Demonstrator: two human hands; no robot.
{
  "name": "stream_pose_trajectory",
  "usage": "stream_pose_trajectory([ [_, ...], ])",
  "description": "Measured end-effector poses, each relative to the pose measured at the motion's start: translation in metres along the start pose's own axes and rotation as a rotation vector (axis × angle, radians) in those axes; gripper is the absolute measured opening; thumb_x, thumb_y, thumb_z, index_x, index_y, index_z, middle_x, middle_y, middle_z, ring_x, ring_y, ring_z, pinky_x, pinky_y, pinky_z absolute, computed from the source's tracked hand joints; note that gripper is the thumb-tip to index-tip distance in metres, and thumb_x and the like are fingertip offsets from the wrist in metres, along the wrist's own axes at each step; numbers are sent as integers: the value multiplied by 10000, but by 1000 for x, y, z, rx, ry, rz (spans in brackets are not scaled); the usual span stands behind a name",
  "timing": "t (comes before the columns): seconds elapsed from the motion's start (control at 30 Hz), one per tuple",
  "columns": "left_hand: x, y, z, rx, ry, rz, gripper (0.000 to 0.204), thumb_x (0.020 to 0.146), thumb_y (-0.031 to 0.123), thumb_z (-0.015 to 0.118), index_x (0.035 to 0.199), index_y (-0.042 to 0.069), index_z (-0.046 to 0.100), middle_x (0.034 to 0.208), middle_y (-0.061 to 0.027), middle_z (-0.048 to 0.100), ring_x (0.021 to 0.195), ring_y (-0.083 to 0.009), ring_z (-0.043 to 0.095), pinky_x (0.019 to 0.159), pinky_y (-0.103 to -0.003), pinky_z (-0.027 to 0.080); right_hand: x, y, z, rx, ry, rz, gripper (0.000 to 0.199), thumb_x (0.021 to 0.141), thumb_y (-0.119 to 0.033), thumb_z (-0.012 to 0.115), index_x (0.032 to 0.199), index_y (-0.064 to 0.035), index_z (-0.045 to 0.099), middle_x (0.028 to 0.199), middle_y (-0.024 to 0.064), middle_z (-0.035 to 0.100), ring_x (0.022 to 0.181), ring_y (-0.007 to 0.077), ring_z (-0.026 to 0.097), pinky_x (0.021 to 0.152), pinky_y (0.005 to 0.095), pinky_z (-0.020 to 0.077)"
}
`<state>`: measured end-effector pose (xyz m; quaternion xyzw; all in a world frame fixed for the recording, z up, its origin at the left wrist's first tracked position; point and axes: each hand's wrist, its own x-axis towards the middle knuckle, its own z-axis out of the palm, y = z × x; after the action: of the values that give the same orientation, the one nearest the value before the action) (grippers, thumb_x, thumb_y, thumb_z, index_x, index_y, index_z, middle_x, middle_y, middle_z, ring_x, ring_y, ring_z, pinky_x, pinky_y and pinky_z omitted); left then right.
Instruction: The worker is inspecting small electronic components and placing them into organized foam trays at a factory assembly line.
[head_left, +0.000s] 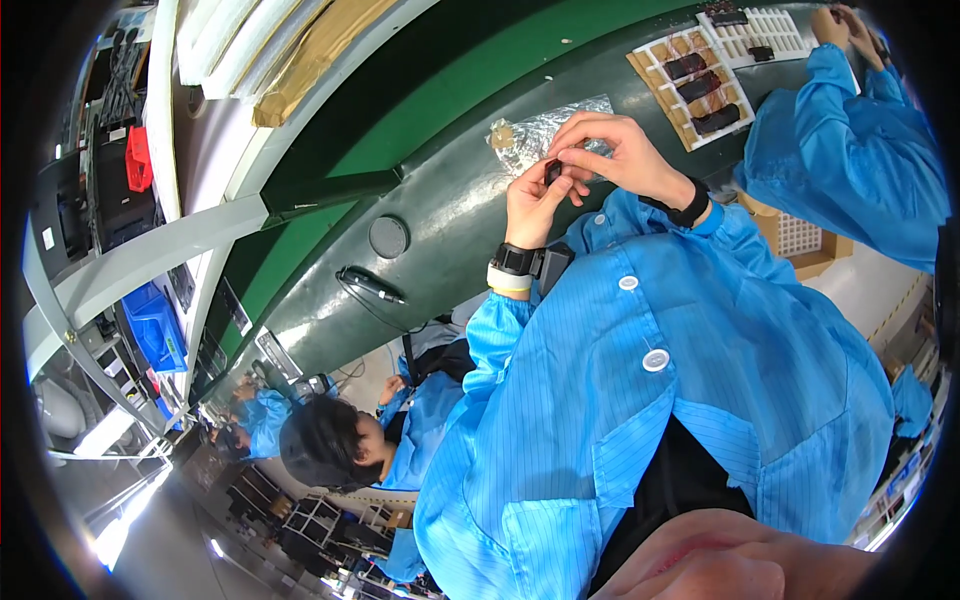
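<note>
My left hand (537, 205) is closed on a small black part (552, 173), pinched upright between thumb and fingers. My right hand (628, 155) reaches in from the other side, its thumb and fingertips pressed to the same part. What kind of part it is cannot be made out. Just beyond both hands, a crumpled silvery clear plastic bag (530, 135) lies on the green bench top (440, 215).
To the left on the bench are a round dark disc (389, 237) and a black corded hand tool (370, 284). A white tray with black parts (700, 85) sits at the upper right. Blue-sleeved co-workers (850, 160) sit on both sides.
</note>
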<state>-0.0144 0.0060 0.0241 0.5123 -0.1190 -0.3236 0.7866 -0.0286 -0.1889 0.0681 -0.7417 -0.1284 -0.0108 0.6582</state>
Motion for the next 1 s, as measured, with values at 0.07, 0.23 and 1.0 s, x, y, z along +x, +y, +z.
stream_pose_trajectory([
  [0.07,-1,1,1,-20,1,-1,279,990,159,561,1182,-41,594,1002,-165,689,797,-181,658,674,-285,536,-1,2,2,12,10,5,181,933,-119,633,1067,-2,666,956,57,675,911,137,631,816,285,506],
  [0.23,-4,1,-2,-180,75,-80,421,1050,322,418,1167,-52,574,942,-152,675,747,-203,639,644,-303,518,-3,3,3,378,117,147,135,977,-109,574,1000,12,630,931,47,669,827,111,618,763,271,495],
  [1.0,7,-110,-63,-689,9,-509,394,1041,438,289,965,143,539,445,60,294,364,-101,313,363,-255,254,-28,103,40,144,-136,404,281,866,-228,718,1108,-93,668,1107,37,666,1042,154,608,832,334,502],
])
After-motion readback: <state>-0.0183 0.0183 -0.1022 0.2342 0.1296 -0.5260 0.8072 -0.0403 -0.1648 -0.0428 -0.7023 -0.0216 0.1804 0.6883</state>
